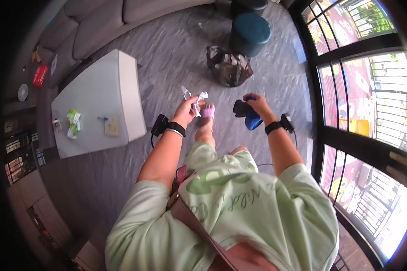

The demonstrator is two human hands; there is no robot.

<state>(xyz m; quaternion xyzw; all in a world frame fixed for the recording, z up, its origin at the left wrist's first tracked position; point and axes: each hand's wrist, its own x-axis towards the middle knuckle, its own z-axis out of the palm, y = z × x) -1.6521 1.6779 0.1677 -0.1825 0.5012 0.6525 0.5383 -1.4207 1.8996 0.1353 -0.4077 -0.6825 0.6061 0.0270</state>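
My left hand [186, 110] is closed around crumpled white paper [197, 108], whose loose ends stick out above and below the fingers. To its right, my right hand [260, 106] grips a blue and black object [253, 122] with a broad black flap on its left side; its kind is not clear from here. Both hands are out in front of me, over the floor. Beyond them sits a dark plastic bag [233, 77] with its top open and mixed litter showing inside. Neither hand touches the bag.
A low grey-white table [95, 86] at the left bears a green-and-white packet [73, 124] and a pale yellow item [112, 126]. A teal round stool [251, 32] stands behind the bag. A grey sofa [99, 31] lines the far left; black-framed glass doors [319, 126] run along the right.
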